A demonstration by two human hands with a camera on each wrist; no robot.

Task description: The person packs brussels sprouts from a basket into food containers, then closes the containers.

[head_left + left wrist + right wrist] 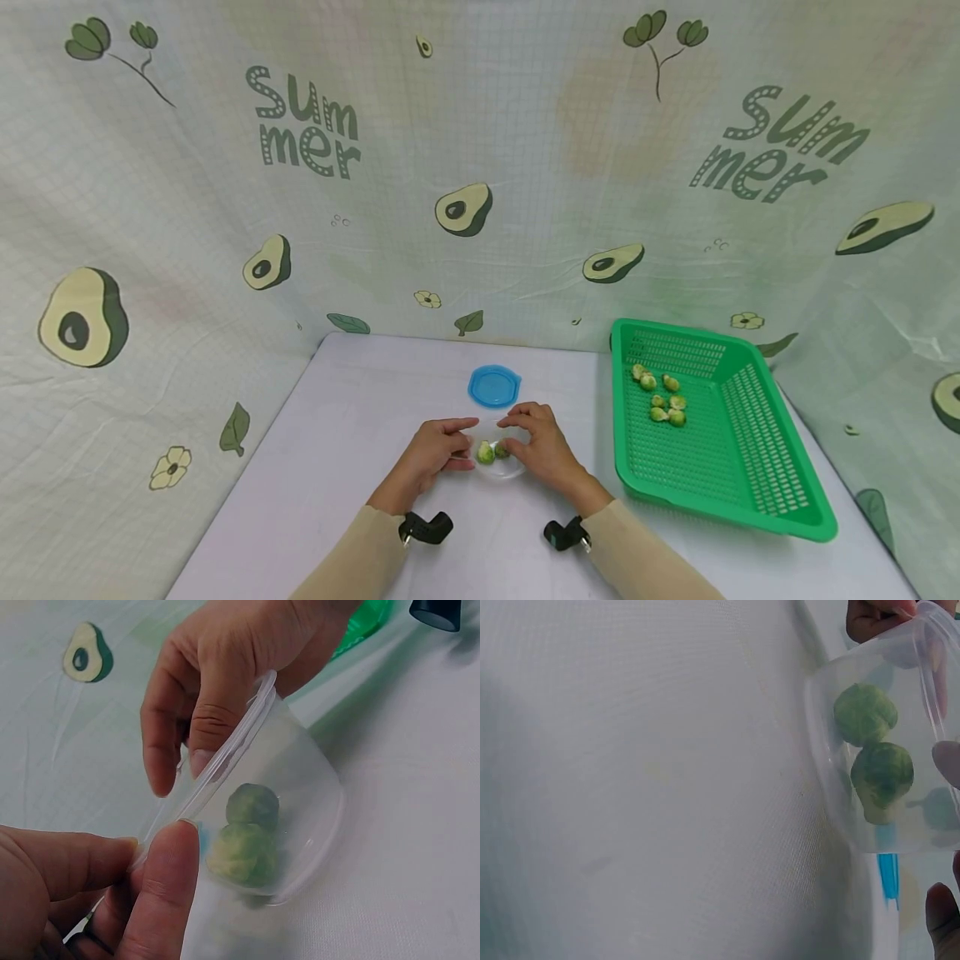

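A clear plastic container [311,780] stands on the white table, with two green Brussels sprouts [883,774] inside it. My left hand [442,450] pinches the container's rim between thumb and fingers, on its left side. Over the opposite side, my right hand [542,446] bends down with thumb and fingers apart. In the left wrist view, the right thumb [212,727] dips at the rim and no sprout shows between the fingers. A blue lid [494,387] lies flat just behind the container.
To the right sits a large green plastic basket [750,433] with slotted walls; several more Brussels sprouts [677,417] lie grouped in its left part. Behind the table hangs a pale cloth [525,125] printed with avocados. Both wrists wear black camera mounts [427,528].
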